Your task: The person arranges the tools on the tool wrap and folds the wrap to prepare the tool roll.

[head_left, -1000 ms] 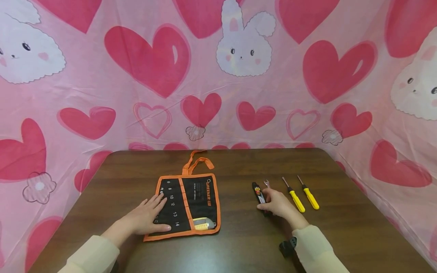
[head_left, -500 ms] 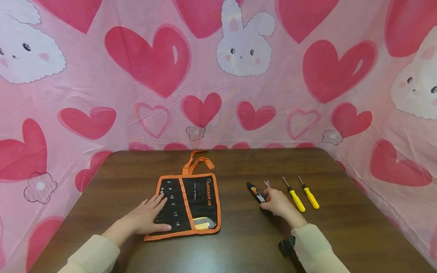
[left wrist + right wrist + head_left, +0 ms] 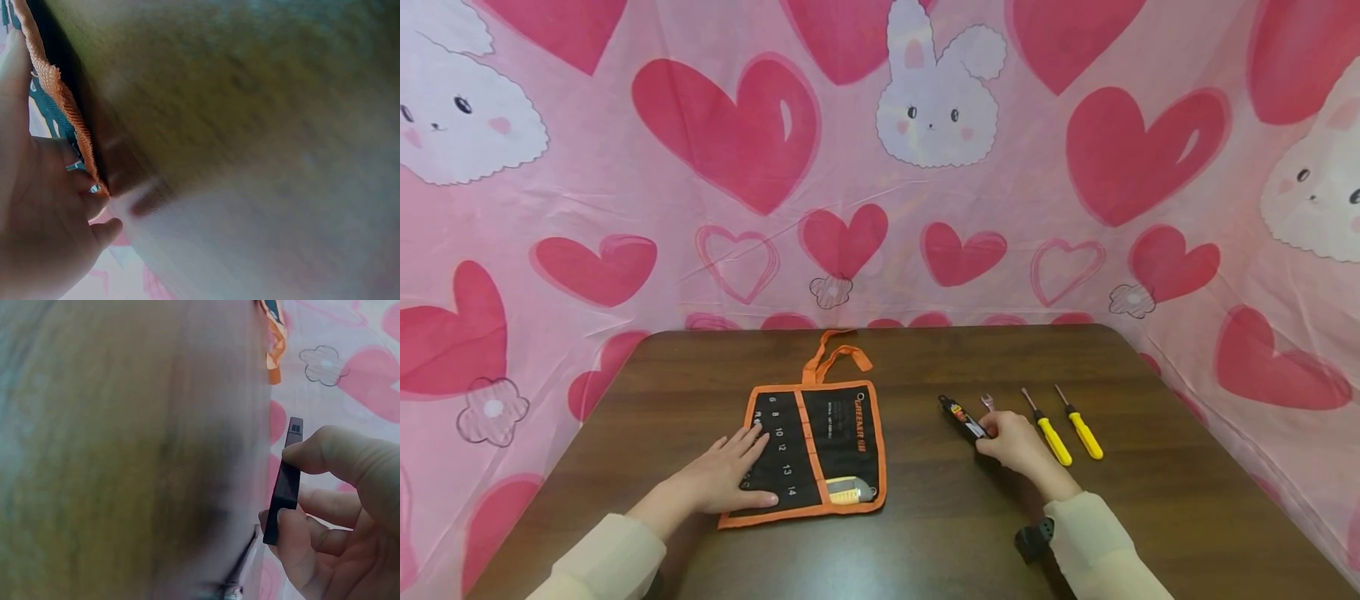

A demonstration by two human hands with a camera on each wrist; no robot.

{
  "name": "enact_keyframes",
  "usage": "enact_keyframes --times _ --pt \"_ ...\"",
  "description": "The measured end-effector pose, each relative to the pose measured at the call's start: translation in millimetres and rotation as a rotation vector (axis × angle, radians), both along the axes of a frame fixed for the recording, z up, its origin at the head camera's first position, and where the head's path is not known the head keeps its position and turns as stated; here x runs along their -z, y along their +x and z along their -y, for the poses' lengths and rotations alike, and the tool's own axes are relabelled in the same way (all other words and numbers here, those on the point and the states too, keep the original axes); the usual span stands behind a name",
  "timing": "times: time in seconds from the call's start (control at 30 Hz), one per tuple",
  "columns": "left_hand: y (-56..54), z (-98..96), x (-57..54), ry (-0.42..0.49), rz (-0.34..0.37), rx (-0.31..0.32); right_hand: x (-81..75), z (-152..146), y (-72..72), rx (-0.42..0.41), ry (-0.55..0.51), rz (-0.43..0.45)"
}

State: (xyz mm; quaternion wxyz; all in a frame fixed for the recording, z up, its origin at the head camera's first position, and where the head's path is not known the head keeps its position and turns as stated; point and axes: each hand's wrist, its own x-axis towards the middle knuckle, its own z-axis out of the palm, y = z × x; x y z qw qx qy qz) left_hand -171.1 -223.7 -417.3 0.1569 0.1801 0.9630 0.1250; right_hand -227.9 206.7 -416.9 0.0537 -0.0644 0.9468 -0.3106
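Note:
Spread flat in the head view lies a black tool pouch with orange trim and printed sizes. My left hand rests on its left part, fingers spread; in the left wrist view the hand lies along the orange edge. A yellow and grey utility knife sits in the pouch's lower right pocket. Between thumb and fingers my right hand pinches a slim black plastic case with a printed label. From the side, the right wrist view shows that case edge-on. A small wrench lies partly hidden behind the right hand.
Two yellow-handled screwdrivers, a nearer one and a farther one, lie right of my right hand. Orange tie straps extend from the pouch's top edge. The brown table ends at a pink heart-patterned cloth.
The black case has turned in my right hand, its far end swinging left, and the thumb has shifted slightly right. My left hand and the pouch stay in place.

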Motion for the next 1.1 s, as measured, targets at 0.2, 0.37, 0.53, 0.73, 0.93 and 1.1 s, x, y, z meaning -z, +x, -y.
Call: enact_keyframes --times 0.2,0.37,0.53,0.73,0.93,1.1 --pt "0.4 -0.8 -1.1 0.002 0.004 -0.005 -7.2 4 -1.3 -0.052 0.014 -0.075" --pt "0.0 -0.3 0.9 0.0 0.003 -0.005 -13.5 9 -1.0 -0.101 -0.001 -0.136" --pt "-0.6 -0.4 1.3 -0.008 0.001 -0.006 -19.1 14 -0.6 -0.135 -0.023 -0.16" --pt "-0.4 -1.1 0.4 -0.002 0.006 -0.011 -23.6 21 -1.3 -0.158 -0.019 -0.158" --pt "-0.2 -0.8 1.0 -0.003 0.002 -0.008 -25.8 31 -1.4 -0.208 -0.008 -0.191" --pt "-0.8 -0.6 1.5 -0.008 -0.004 -0.005 -25.9 39 -2.7 -0.261 -0.009 -0.226"
